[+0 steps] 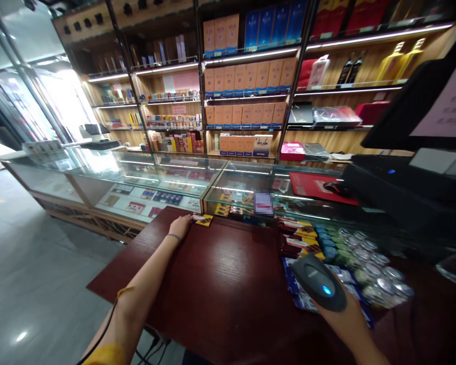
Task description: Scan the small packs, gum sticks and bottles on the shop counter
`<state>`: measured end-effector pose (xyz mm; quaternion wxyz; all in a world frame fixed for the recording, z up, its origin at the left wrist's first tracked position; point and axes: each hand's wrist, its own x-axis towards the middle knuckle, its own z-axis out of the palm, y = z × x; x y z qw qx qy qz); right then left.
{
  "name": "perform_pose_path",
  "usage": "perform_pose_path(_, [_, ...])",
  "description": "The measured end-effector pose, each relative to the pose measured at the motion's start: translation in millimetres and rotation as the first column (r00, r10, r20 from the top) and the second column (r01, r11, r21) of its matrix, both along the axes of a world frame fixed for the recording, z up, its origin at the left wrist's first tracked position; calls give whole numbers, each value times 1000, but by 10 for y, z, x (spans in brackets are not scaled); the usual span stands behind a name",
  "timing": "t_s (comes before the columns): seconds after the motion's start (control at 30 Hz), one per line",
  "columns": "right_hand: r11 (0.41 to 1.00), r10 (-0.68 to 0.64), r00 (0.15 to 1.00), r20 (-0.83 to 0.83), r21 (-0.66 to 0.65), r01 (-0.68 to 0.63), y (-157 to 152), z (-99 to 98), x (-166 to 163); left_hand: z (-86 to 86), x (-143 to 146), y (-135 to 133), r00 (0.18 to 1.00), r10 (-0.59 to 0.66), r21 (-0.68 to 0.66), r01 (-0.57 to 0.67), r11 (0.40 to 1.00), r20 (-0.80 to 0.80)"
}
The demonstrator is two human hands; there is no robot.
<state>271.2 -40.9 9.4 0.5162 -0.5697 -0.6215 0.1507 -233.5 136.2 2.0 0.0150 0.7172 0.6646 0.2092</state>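
At the far left of the brown table [228,309], the left hand [180,226], its grip unclear, touched a yellow packet [204,220] probably best kept flat, while near right, the right hand [344,304] held a dark scanner [314,280], likely needing a steady wrist, over blue packets [292,284]

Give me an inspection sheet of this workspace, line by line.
Surface: dark red-brown tabletop, glossy, reflecting light.
Job's things: handheld scanner, blue light lit; yellow-and-red packet near the far edge.
Clutter: at right, yellow-and-brown packs, blue-and-white packs and silver-topped containers, grouped closely.
Hands: left hand reaches the packet, grip unclear; right hand holds the scanner.
Cables: dark cord along the left forearm; dark cables below the tabletop.
Surroundings: glass display counter, stocked shelves, monitor at right.
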Motion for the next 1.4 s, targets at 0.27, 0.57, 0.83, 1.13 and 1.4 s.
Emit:
perform_pose_path(0.27, [1000,-1,1000,1,13,1,1,-2,3,-95,-15,94,995,57,-16,-58,998,-77])
perform_pose_path(0.57, [1000,-25,999,25,12,25,21,-94,55,-180,322,-210,985,-133,-28,131,991,-113])
perform_pose_path(0.83, [999,-35,999,-41,6,35,17,-65,33,-187,470,-281,988,-109,-75,101,992,-109])
perform_pose_path(1.13, [999,-38,999,32,10,38,30,73,112,-174,633,-303,998,-57,-8,57,998,-34])
perform_pose_path(1.4, [992,-125,990,62,18,124,-98,373,442,190,1735,-566,905,-398,300,343,890,149])
